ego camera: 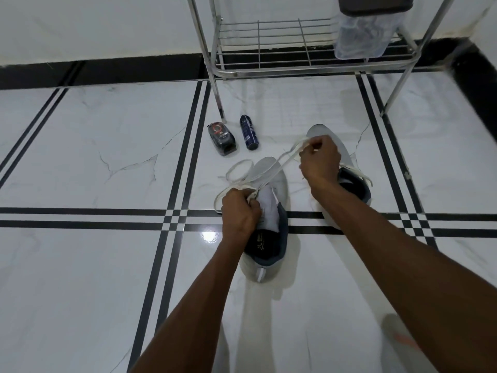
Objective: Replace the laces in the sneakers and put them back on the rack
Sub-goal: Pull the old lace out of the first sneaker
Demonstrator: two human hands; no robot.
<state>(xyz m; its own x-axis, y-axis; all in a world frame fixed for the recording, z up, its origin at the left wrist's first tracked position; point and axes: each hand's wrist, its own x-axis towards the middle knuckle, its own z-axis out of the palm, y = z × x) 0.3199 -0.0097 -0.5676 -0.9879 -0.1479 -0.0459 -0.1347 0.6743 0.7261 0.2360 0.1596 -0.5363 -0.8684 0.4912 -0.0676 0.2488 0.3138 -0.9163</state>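
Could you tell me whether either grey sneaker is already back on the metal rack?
No, both grey sneakers stand on the white tiled floor before the metal wire rack.

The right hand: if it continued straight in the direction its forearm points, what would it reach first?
Probably the farther sneaker, whose toe lies just beyond the right hand that grips the lace. Depth is unclear: the hand may pass above it.

tiled floor (80, 157) carries sneakers (271, 189), can (249, 132), rack (295, 49).
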